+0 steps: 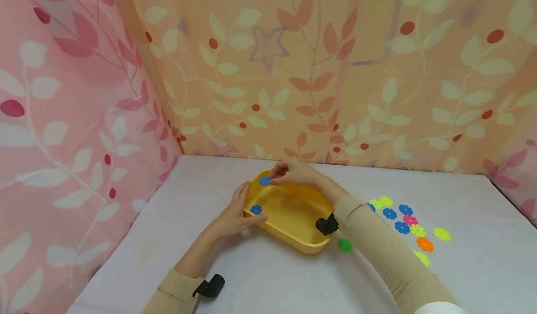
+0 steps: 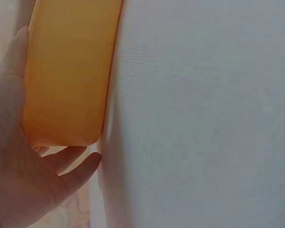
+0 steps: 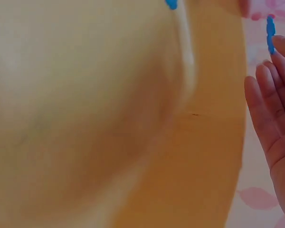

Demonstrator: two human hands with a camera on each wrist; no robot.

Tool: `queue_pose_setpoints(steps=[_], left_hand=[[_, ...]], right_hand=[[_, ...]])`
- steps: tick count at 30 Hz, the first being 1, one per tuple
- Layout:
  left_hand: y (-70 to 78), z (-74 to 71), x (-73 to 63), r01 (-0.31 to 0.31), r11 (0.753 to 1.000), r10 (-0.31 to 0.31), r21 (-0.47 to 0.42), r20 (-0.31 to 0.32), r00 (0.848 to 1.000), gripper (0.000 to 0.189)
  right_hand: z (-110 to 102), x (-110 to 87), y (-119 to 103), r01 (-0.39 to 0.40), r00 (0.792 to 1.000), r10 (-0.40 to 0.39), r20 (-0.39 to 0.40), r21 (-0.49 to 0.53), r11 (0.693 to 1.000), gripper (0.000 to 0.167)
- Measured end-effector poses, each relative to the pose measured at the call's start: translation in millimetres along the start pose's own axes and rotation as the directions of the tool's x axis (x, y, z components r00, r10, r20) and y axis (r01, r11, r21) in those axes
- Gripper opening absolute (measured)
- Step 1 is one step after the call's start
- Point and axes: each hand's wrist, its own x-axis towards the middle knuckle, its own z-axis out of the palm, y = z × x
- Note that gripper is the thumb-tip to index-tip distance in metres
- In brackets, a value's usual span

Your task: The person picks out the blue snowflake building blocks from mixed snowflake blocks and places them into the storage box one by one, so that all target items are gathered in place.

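A yellow plastic tray (image 1: 293, 209) stands on the white-covered table. My left hand (image 1: 232, 216) grips its left end, thumb along the near rim and the other fingers around the outside. In the left wrist view the tray's outer wall (image 2: 71, 76) lies between thumb and fingers. Over the far left corner, my right hand (image 1: 295, 171) pinches a blue snowflake disc (image 1: 265, 181) between thumb and fingertip. The right wrist view shows this disc (image 3: 270, 35) edge-on, above the tray's rim. Inside the tray at its left end lies another blue snowflake disc (image 1: 256, 209).
Right of the tray, several loose discs lie scattered, among them a pink disc (image 1: 410, 220), an orange disc (image 1: 425, 244) and a yellow disc (image 1: 442, 234). A green disc (image 1: 345, 245) sits close by the tray's right end. Floral cloth (image 1: 310, 71) hangs behind the table.
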Motion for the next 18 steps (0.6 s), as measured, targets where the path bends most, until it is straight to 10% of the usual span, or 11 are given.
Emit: queue_pose_setpoints(steps=[18], left_hand=[[0.9, 0.3, -1.3, 0.021, 1.0, -0.021, -0.002, -0.006, 1.0, 0.112]], right_hand=[[36.1, 6.6, 26.4, -0.096, 0.982, 0.114, 0.15, -0.125, 0.987, 0.01]])
